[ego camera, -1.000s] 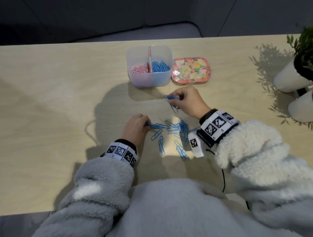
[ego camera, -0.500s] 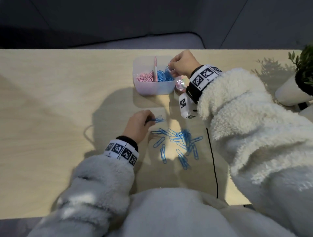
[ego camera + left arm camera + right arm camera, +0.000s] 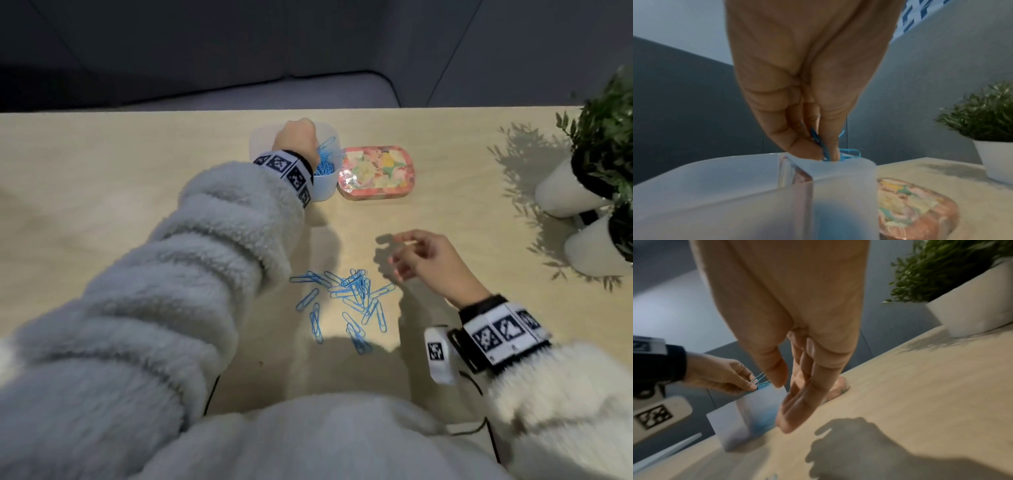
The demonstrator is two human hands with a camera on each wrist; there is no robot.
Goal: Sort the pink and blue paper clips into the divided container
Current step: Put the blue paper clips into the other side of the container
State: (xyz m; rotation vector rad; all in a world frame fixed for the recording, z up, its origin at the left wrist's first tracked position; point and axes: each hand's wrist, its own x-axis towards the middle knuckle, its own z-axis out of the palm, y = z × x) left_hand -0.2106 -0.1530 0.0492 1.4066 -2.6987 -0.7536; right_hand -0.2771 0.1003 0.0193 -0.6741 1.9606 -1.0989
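**L hand holds blue clips over container; R hand idle near loose pile**

Head cam, looking down on a pale wood tabletop (image 3: 102,205). I see the L hand (image 3: 294,137) reached out to the far side, over the divided container (image 3: 325,186), a frosted plastic tub w/ a centre wall. Its grip is pinched: thumb and fingertips (image 3: 830,146) press together on a few blue paper clips (image 3: 823,147). These sit just above the rim of the right compartment. That compartment already has a heap of blue clips (image 3: 323,168) in it. The left compartment is hidden under the hand in the head cam, and the wrist cam is too blurred to show its contents.

The R hand (image 3: 431,267) hovers nearer me, just right of the loose pile. Its grip is spread, fingers loosely apart w/ the thumb clear of them, holding nothing. It casts a shadow on the wood.

The loose blue clips (image 3: 349,291) lie scattered and partly tangled on the tabletop, between the two arms and well apart from the container.

Just right of the container, touching or nearly so, lies a flat floral tin (image 3: 376,171) in pink, yellow and green. At the far right edge stand two white pots (image 3: 565,195) w/ green plants. Both wrists wear bands w/ black-and-white marker squares over fleece sleeves.
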